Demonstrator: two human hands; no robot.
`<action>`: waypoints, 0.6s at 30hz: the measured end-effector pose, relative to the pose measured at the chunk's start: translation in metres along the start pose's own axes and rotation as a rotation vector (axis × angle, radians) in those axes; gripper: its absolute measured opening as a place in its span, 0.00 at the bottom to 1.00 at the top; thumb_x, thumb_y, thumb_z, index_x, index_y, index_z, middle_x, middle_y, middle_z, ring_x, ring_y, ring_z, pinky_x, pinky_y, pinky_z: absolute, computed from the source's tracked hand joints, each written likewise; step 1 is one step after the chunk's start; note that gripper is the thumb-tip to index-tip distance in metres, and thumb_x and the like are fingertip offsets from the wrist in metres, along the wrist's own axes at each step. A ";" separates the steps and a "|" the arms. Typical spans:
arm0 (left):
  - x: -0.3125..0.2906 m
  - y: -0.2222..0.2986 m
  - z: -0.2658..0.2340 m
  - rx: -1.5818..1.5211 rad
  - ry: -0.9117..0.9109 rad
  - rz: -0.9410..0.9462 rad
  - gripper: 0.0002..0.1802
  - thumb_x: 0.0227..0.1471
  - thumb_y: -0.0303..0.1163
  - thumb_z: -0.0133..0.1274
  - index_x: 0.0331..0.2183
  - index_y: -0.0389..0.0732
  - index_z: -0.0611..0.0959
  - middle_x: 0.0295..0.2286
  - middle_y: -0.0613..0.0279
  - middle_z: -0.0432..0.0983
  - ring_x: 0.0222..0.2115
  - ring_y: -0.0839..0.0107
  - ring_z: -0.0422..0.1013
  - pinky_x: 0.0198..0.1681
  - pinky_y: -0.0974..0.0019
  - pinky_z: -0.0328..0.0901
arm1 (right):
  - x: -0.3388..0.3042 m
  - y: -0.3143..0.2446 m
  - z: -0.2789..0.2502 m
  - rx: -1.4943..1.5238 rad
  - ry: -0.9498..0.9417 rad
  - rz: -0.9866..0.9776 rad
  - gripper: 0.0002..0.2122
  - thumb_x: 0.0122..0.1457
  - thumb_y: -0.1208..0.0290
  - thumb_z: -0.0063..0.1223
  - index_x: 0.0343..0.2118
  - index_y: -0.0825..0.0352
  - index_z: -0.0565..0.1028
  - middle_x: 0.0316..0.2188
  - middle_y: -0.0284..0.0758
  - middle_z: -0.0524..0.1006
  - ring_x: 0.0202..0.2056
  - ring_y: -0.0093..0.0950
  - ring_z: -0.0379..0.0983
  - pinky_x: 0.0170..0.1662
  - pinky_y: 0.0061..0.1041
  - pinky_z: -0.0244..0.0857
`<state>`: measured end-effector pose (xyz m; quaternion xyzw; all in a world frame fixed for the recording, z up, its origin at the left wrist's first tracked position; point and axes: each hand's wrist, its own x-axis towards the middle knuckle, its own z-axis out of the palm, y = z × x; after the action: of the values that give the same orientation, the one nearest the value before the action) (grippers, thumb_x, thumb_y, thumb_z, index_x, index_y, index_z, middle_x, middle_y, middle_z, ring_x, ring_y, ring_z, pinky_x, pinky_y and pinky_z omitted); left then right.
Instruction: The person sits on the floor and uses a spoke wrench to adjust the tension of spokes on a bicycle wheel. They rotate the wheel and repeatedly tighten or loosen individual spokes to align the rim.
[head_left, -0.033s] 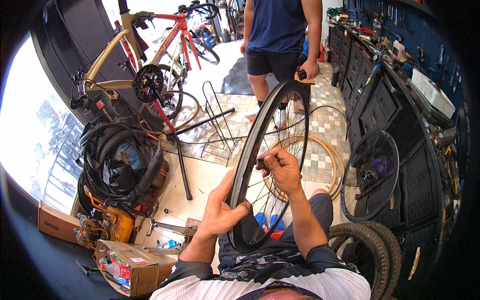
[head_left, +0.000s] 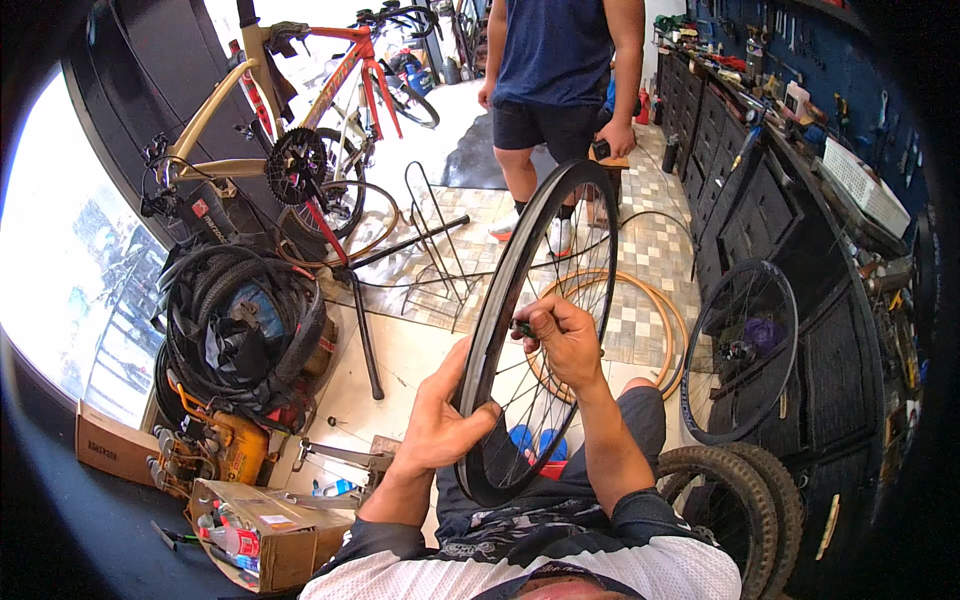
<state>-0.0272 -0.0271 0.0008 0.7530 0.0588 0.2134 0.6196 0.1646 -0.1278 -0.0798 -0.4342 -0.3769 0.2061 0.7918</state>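
A black bicycle wheel (head_left: 487, 345) stands upright and slightly tilted in front of me, with thin dark spokes and no tire that I can make out. My left hand (head_left: 447, 415) is closed round the lower near side of its rim, thumb on the inner edge. At the wheel's middle, the fingers of my right hand (head_left: 567, 338) are curled and pinch the dark hub (head_left: 520, 328). The fingers partly cover the hub, so its far side is hidden.
Beyond the wheel stands a person (head_left: 565, 70) holding a small black object. Bicycle frames (head_left: 330, 85) and piled tires (head_left: 225, 310) are at left, above a cardboard box (head_left: 290, 530). At right, another wheel (head_left: 690, 395) leans on black drawers (head_left: 745, 210); knobby tires (head_left: 775, 500) stand nearer.
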 end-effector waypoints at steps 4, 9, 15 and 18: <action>0.004 0.003 -0.002 -0.010 -0.011 -0.002 0.44 0.40 0.16 0.52 0.64 0.27 0.70 0.59 0.50 0.73 0.62 0.62 0.68 0.69 0.58 0.57 | 0.002 0.002 -0.005 -0.076 -0.078 -0.043 0.16 0.69 0.58 0.59 0.43 0.70 0.79 0.34 0.33 0.80 0.32 0.19 0.77 0.37 0.21 0.72; 0.002 -0.008 -0.004 -0.040 0.014 0.020 0.44 0.41 0.15 0.52 0.64 0.27 0.70 0.59 0.50 0.73 0.62 0.62 0.69 0.69 0.58 0.58 | 0.003 0.002 -0.001 -0.109 -0.127 -0.091 0.17 0.69 0.59 0.60 0.47 0.70 0.77 0.35 0.34 0.80 0.35 0.21 0.78 0.40 0.21 0.73; 0.003 -0.010 -0.008 -0.020 0.001 0.041 0.44 0.41 0.15 0.52 0.64 0.27 0.69 0.59 0.50 0.73 0.62 0.62 0.69 0.69 0.58 0.58 | 0.004 -0.001 0.000 -0.103 -0.135 -0.049 0.15 0.69 0.61 0.60 0.47 0.70 0.77 0.36 0.34 0.81 0.37 0.21 0.79 0.39 0.20 0.72; 0.002 -0.005 -0.007 -0.038 0.008 0.003 0.44 0.40 0.15 0.52 0.64 0.27 0.70 0.59 0.50 0.73 0.62 0.62 0.68 0.70 0.57 0.57 | 0.005 -0.001 0.001 -0.096 -0.144 -0.074 0.14 0.70 0.62 0.59 0.48 0.70 0.78 0.36 0.34 0.82 0.37 0.21 0.79 0.39 0.20 0.72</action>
<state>-0.0271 -0.0193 -0.0021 0.7403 0.0561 0.2183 0.6333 0.1666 -0.1247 -0.0762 -0.4415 -0.4578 0.1892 0.7481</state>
